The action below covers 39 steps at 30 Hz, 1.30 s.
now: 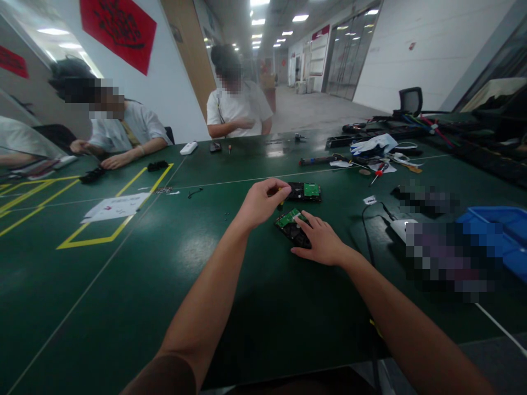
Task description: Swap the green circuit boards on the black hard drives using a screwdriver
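My right hand (320,238) lies on a black hard drive (289,224) with a green circuit board, its fingers pressed down on the drive. My left hand (259,203) is closed in a pinch on a small tool with a yellow handle (281,198), held upright above the drive's far edge. A second hard drive (305,191) with a green board lies just beyond, on the dark green table (173,263).
A blue bin (500,230) stands at the right with a black cable (366,230) beside it. Tools and white cloths (373,145) lie at the back right. Two people sit across the table to the left. A white paper (117,206) lies inside yellow tape lines.
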Motion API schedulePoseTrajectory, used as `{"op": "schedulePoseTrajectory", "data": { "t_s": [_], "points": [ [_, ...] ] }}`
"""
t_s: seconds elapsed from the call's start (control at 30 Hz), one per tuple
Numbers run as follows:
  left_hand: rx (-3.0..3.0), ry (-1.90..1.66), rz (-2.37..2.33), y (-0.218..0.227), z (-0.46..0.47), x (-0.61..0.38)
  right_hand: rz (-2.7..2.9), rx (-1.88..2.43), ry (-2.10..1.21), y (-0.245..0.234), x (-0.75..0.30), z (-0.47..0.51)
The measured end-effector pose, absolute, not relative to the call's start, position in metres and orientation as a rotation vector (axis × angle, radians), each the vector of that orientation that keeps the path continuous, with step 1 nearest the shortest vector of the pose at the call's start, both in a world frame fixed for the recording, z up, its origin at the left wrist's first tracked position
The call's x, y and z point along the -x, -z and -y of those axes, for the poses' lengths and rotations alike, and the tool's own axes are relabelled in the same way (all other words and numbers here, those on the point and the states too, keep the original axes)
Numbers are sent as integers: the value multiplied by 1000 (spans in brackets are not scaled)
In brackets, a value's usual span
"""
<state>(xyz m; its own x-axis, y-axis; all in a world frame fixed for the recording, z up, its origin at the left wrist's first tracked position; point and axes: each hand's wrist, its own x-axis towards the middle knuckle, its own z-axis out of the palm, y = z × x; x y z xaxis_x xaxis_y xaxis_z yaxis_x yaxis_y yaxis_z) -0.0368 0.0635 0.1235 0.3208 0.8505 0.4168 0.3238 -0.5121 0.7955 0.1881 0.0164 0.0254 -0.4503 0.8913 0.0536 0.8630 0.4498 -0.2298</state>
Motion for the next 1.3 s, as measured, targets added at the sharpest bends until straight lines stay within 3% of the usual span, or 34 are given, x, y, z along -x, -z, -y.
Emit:
{"op": "schedulePoseTrajectory", "data": {
  "t_s": [0.37, 1.3],
  "points": [
    [-2140, -1242, -1268, -127, -63, 42, 2538, 1535, -245, -24, -189, -17],
    [-1885, -1343, -1076, -119, -68, 37, 2533, 1527, -249, -22, -189, -17]
  ]
}}
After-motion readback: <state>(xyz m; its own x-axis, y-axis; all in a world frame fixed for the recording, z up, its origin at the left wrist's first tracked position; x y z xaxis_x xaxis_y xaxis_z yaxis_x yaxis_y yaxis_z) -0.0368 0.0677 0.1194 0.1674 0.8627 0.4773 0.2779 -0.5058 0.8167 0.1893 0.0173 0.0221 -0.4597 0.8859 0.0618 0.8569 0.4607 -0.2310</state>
